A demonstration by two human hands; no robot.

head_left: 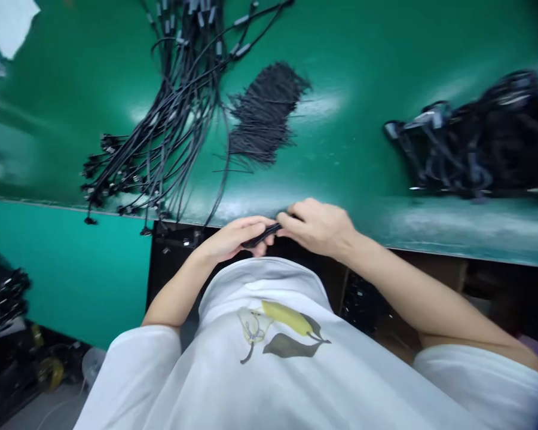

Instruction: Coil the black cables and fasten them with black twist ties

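Note:
Both my hands meet at the near edge of the green table (367,54), just above my white shirt. My left hand (233,237) is closed around a thin black cable (262,235), gripping it from below. My right hand (318,226) pinches the same cable's other end with curled fingers. Behind the hands, a fan of long black cables (170,119) with small connectors spreads over the table's left half and hangs over its edge. A bunch of short black ties (264,113) lies beside them, straight ahead of my hands.
A heap of bundled black cables (479,143) sits at the table's right. A white sheet (6,21) shows at the far left corner. More black cables (2,295) lie low on the left, with dark crates under the table.

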